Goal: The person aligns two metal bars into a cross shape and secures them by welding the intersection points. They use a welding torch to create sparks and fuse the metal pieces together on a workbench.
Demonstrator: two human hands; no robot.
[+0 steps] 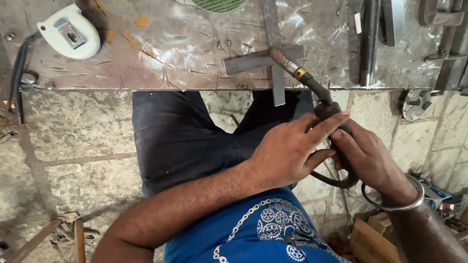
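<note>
Scratched, rust-stained sheet metal forms the workbench (161,53) across the top of the view, with a stone-paved floor (73,146) seen below its front edge. Two flat steel bars (263,59) are laid crossed on the bench, one running toward the bench edge and overhanging it, the other lying across it. A welding torch (312,87) is held with its nozzle resting on the crossing point of the bars, its brass collar and dark neck sloping down off the bench toward the person. The left hand (287,151) is laid over the torch handle from the left side, fingers half curled, with the index finger stretched along the top of the grip. The right hand (370,158) is wrapped around the handle from the right, fingers closed on it, and a metal bangle (397,202) is worn at that wrist. A dark cable (336,182) is seen looping below the two hands. At the bench's left end a white tape measure (68,31) is lying, well apart from the bars. A green abrasive disc (218,5) is partly visible at the top edge, and a dark steel tube (369,41) is lying on the right part of the bench. Dark trousers and a blue patterned shirt fill the middle foreground.
</note>
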